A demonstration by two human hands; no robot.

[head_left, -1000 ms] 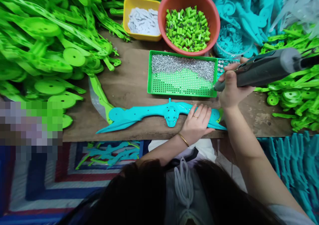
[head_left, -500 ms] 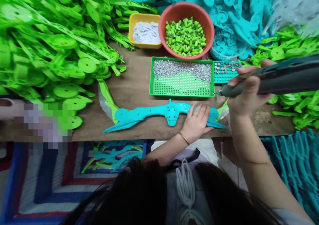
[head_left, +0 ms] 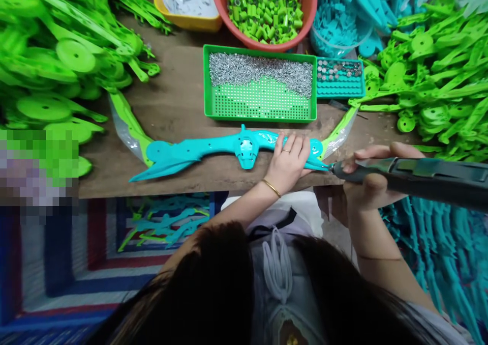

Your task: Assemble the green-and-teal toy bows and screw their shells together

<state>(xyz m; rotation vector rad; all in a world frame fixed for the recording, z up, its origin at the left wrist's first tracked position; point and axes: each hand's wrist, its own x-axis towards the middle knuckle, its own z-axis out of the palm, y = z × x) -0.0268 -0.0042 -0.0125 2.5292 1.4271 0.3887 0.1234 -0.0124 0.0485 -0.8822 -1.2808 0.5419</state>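
Observation:
A turquoise toy bow (head_left: 217, 145) with bright green curved ends lies across the wooden table in front of me. My left hand (head_left: 288, 159) grips its right half, fingers together over the top and the thumb at the lower edge. In my right hand (head_left: 371, 174) is a dark electric screwdriver (head_left: 427, 177), held almost level, its tip pointing left. That tip is close to the bow's right turquoise point; whether they touch I cannot tell.
Beyond the bow are a green basket of small screws (head_left: 263, 103), a turquoise tray (head_left: 341, 88) with small round metal pieces, a red bowl (head_left: 310, 9) of green parts and a yellow tub (head_left: 186, 22). Green parts (head_left: 57, 55) are heaped left and right. A striped bin (head_left: 72, 274) stands below the table.
My right hand has brought the screwdriver from beside the screw basket down toward me, to the bow's right end. My left hand stays on the bow. The view has shifted.

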